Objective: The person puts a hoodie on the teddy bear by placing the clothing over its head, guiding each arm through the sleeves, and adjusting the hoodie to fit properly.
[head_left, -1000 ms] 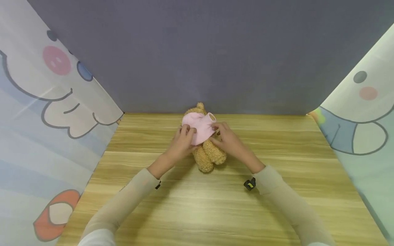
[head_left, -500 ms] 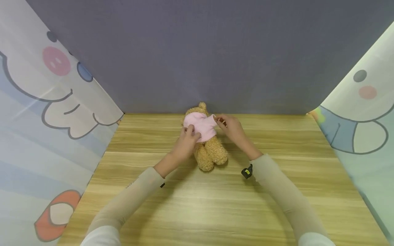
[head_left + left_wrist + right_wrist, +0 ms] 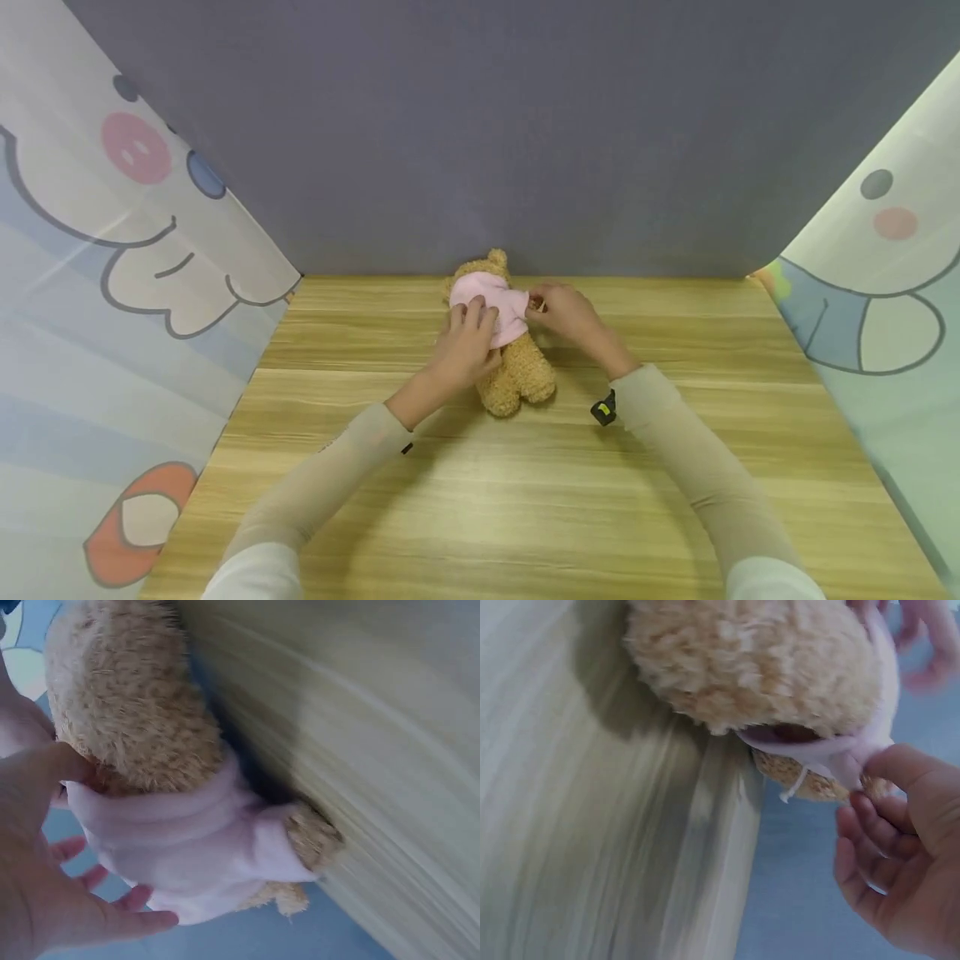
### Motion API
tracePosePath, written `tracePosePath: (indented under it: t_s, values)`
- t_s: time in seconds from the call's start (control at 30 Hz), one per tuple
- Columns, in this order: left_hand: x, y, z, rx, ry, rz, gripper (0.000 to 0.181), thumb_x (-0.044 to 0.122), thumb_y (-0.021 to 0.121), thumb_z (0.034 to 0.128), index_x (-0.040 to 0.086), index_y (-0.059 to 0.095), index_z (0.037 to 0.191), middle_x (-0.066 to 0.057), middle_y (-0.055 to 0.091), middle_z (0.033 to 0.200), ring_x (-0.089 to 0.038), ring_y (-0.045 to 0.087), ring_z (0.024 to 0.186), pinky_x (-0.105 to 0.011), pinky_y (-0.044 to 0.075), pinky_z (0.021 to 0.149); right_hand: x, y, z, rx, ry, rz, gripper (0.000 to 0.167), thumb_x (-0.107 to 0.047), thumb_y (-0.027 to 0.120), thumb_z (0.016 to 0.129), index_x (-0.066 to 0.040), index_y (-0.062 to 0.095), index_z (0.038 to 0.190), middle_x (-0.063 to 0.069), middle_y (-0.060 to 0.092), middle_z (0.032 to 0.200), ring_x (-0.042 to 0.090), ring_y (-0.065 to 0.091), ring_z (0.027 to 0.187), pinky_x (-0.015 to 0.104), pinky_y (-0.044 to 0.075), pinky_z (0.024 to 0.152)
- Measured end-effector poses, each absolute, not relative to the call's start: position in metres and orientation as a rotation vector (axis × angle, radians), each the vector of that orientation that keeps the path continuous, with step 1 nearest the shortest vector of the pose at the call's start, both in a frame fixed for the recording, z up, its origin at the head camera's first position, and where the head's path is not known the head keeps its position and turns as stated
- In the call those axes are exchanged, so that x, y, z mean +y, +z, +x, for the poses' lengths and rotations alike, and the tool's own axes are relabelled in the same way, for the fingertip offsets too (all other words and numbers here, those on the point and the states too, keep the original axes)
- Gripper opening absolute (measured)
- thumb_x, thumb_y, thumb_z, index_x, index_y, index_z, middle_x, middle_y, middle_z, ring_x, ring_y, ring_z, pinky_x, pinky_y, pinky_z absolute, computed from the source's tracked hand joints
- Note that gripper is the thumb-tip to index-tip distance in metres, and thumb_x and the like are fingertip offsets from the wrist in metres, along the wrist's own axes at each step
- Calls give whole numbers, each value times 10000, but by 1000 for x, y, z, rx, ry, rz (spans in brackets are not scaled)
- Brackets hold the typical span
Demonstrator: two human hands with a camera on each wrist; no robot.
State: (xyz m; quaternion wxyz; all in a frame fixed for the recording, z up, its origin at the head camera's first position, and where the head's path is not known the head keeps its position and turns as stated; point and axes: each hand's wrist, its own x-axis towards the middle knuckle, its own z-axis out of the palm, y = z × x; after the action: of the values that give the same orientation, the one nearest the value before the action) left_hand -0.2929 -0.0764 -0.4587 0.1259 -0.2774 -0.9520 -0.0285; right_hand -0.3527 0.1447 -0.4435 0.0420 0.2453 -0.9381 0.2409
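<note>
A curly brown teddy bear (image 3: 529, 372) lies on the wooden table, its head toward the grey back panel and its legs toward me. It wears a pink shirt (image 3: 486, 288). My left hand (image 3: 461, 352) rests on the shirt's left half with fingers spread, the thumb at the hem in the left wrist view. With thumb and fingertips, my right hand (image 3: 568, 315) pinches the end of the right sleeve (image 3: 846, 768); a bit of brown fur shows there. The left sleeve (image 3: 274, 844) has a brown paw (image 3: 313, 838) sticking out. The bear's face is hidden.
The wooden table (image 3: 480, 508) ends at the grey panel (image 3: 480, 142) just behind the bear. Cartoon-printed curtains (image 3: 60, 350) stand along both sides. A white thread or tag (image 3: 793, 785) hangs off the shirt's hem.
My right hand has moved from the shirt's hem to the sleeve end and pinches it. My left hand has slid slightly right across the shirt. The shirt lies straighter over the bear.
</note>
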Motion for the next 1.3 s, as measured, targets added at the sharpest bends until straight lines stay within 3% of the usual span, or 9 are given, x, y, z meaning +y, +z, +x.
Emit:
tracePosePath:
  t_s: [0.1,0.3,0.4,0.53,0.8,0.93,1.07,1.2,1.3]
  values:
    - [-69,-458,-297,-2749,30,-828,563,297,727,924,127,508,1414,-118,401,1481,-438,403,1286,-643,439,1032,140,-448,-353,-2841,622,709,149,-203,635,933,-80,625,849,64,612,793,187,524,626,331,463,551]
    - [-63,-458,-298,-2579,227,-959,190,236,678,985,190,707,1166,21,584,1210,-362,519,1167,-531,564,838,149,-454,-361,-2786,512,668,157,-202,642,911,-50,680,893,41,577,719,154,466,565,286,393,478]
    - [-63,-456,-296,-2544,237,-1002,170,109,666,971,183,718,1115,32,592,1170,-348,524,1161,-518,564,829,160,-452,-368,-2720,464,690,129,-135,625,903,-51,723,897,54,602,758,166,470,587,299,384,499]
    - [-65,-457,-295,-2552,222,-1055,248,24,622,978,157,684,1177,2,565,1248,-375,497,1218,-547,547,902,170,-449,-371,-2736,460,752,150,-104,592,929,-101,736,889,47,633,827,167,492,642,302,403,510]
    - [-81,-468,-296,-2568,-51,-1054,495,134,753,902,118,579,1366,-122,478,1426,-409,424,1323,-521,382,1136,165,-432,-350,-2771,770,836,170,-165,697,950,-47,706,1072,120,657,1030,295,644,922,426,552,789]
    - [-93,-473,-288,-2697,-310,-809,556,156,761,871,65,486,1345,-212,402,1404,-447,428,1258,-523,508,992,147,-438,-331,-2685,773,1025,245,-156,743,912,-25,679,1110,126,671,1088,293,657,981,414,568,861]
    - [-104,-477,-285,-2713,-455,-713,450,83,751,861,30,473,1211,-219,414,1259,-432,476,1093,-470,578,797,126,-452,-314,-2725,656,1091,379,-227,743,915,-26,633,1217,118,649,1172,241,639,1034,368,559,917]
    - [-105,-480,-287,-2630,-422,-841,321,1,752,868,14,553,1120,-214,467,1193,-422,520,1018,-464,562,813,114,-463,-305,-2747,585,950,423,-273,763,916,-10,619,1215,113,641,1125,236,628,972,366,567,873]
    - [-101,-485,-283,-2583,-341,-918,234,4,773,860,25,619,1035,-190,506,1113,-400,535,992,-470,533,845,110,-472,-303,-2733,443,884,306,-270,749,917,-25,640,1066,88,646,964,240,628,821,372,578,724]
